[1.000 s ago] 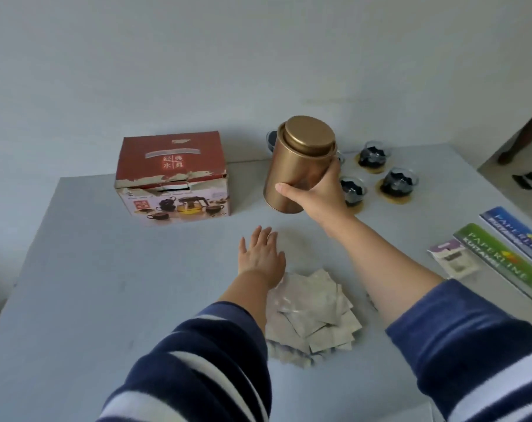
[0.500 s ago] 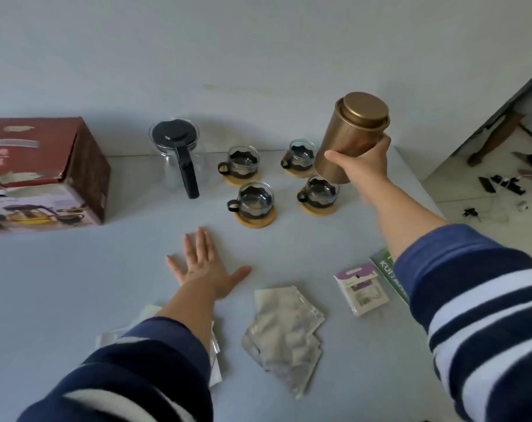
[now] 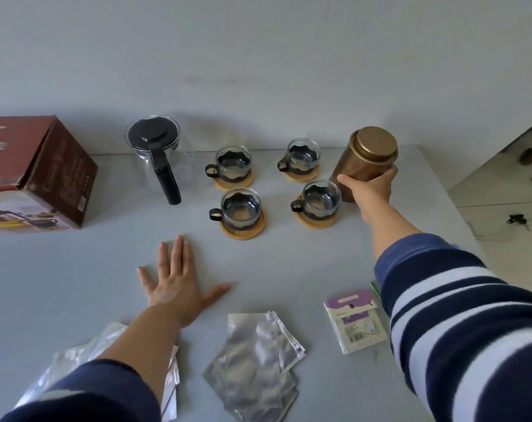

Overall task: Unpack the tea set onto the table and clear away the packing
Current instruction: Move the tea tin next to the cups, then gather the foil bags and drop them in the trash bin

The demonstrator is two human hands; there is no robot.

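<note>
Tea set on the grey bench (image 3: 75, 284): a glass teapot (image 3: 155, 153) with a black lid and handle stands at the back, and four glass cups, each on its own round wooden coaster, form a square to its right (back-left cup (image 3: 232, 166), back-right cup (image 3: 302, 156), front-left cup (image 3: 240, 208), front-right cup (image 3: 319, 199)). Your right hand (image 3: 369, 188) is closed around the lower body of the bronze tea canister (image 3: 365, 161), lid on, tilted slightly and just beside the front-right cup; whether its base touches the bench cannot be told. The low grip probably lets you set it down at the group's right end without knocking the glass. Your left hand (image 3: 174, 287) lies flat and empty on the bench, fingers spread, seemingly bracing your reach. Packing remains: the red carton (image 3: 42, 169) at far left, foil pouches (image 3: 255, 367) near you, more foil (image 3: 75, 360) under your left arm, and a small purple-labelled packet (image 3: 354, 322).
</note>
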